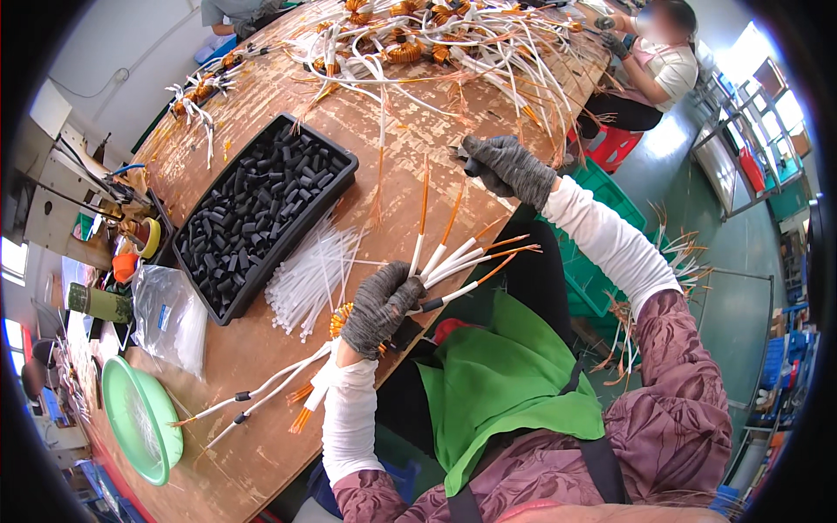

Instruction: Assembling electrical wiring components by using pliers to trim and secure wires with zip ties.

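Observation:
My left hand [381, 307], in a grey knitted glove, grips a wire-wound coil [341, 321] whose copper-coloured windings show beside the fingers. Several white-sleeved leads [448, 265] with bare copper ends fan out past the thumb. One of them carries a black sleeve [431, 304]. More leads [277, 379] from the coil trail toward the near left, two with black sleeves. My right hand [514, 170], gloved alike, is raised over the table's right edge. Its fingers pinch small black tube pieces [472, 166]; their exact number is hidden.
A black tray [290, 244] full of short black tubes lies left of my hands. White cable ties [307, 277], a clear plastic bag [167, 321] and a green basin [112, 376] lie nearby. Finished-looking coils [405, 52] heap at the back. Green crates [582, 277] stand right; co-workers sit beyond.

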`<action>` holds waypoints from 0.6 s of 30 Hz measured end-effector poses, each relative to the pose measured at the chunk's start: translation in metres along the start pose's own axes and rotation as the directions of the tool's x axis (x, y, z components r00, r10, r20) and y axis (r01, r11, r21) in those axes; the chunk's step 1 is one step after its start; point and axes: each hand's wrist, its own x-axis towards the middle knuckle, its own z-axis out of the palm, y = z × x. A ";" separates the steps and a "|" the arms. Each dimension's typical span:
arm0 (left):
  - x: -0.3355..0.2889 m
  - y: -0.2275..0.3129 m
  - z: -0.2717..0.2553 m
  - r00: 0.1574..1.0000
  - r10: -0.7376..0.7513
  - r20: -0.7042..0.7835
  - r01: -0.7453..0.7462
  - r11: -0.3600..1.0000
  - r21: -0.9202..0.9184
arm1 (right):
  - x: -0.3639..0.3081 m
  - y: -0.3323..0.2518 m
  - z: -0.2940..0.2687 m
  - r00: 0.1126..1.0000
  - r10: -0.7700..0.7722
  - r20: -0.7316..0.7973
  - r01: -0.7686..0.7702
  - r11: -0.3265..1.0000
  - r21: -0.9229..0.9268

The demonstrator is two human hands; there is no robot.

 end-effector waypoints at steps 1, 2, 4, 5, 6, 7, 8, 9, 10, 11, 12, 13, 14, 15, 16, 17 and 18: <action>0.000 0.001 0.000 1.000 -0.003 0.003 0.003 1.000 0.013 | 0.000 0.001 0.000 1.000 -0.002 -0.005 0.002 1.000 0.001; -0.001 0.001 0.000 1.000 -0.007 0.003 0.007 1.000 0.026 | 0.000 0.001 0.001 1.000 -0.001 -0.003 0.001 1.000 0.001; -0.001 0.000 0.000 1.000 -0.018 -0.004 0.018 1.000 0.020 | -0.001 0.001 0.004 1.000 -0.014 0.001 0.014 1.000 -0.008; -0.001 -0.001 0.001 1.000 -0.028 -0.008 0.028 1.000 0.014 | -0.001 0.000 0.004 1.000 -0.013 0.001 0.013 1.000 -0.008; -0.001 -0.002 0.001 1.000 -0.029 -0.008 0.029 0.999 0.013 | -0.001 -0.001 0.005 1.000 -0.013 0.016 0.013 1.000 -0.015; -0.001 -0.004 0.001 1.000 -0.019 -0.006 0.019 1.000 0.017 | -0.002 -0.001 0.006 0.999 -0.011 0.031 0.012 1.000 -0.021; 0.000 -0.005 0.001 1.000 -0.008 -0.005 0.008 1.000 0.019 | -0.003 -0.003 0.007 0.999 -0.009 0.031 0.009 1.000 -0.021; 0.001 -0.004 0.001 1.000 -0.011 -0.004 0.011 1.000 0.017 | -0.005 -0.005 0.009 0.999 -0.017 0.032 0.019 0.998 -0.063; 0.001 -0.003 0.001 1.000 -0.018 0.002 0.018 0.999 0.027 | -0.007 -0.004 0.010 0.999 -0.024 0.033 0.027 0.994 -0.104; 0.000 -0.001 0.001 1.000 -0.019 0.001 0.019 0.999 0.038 | -0.008 -0.005 0.012 0.999 -0.026 0.038 0.030 0.994 -0.107; -0.001 -0.001 0.000 1.000 -0.018 -0.004 0.018 0.999 0.037 | -0.010 -0.004 0.013 0.994 -0.055 0.089 0.065 0.992 -0.111; -0.002 -0.002 0.000 1.000 -0.013 -0.004 0.013 0.999 0.031 | -0.013 -0.004 0.014 0.987 -0.083 0.141 0.100 0.989 -0.113; -0.001 -0.003 -0.001 1.000 -0.012 -0.001 0.012 1.000 0.023 | -0.015 -0.002 0.015 0.986 -0.079 0.144 0.096 0.989 -0.115; 0.000 -0.003 -0.001 1.000 -0.015 -0.003 0.015 1.000 0.019 | -0.018 -0.001 0.017 0.977 -0.067 0.201 0.089 0.991 -0.098; 0.000 -0.003 -0.001 1.000 -0.013 -0.005 0.013 1.000 0.017 | -0.022 0.001 0.019 0.965 -0.057 0.257 0.080 0.993 -0.083; 0.001 -0.004 -0.001 1.000 -0.010 -0.008 0.010 1.000 0.015 | -0.026 0.004 0.022 0.948 -0.047 0.314 0.071 0.995 -0.067; 0.002 -0.005 -0.002 1.000 -0.014 -0.012 0.014 1.000 0.011 | -0.034 0.004 0.028 0.954 -0.001 0.299 0.017 0.999 -0.049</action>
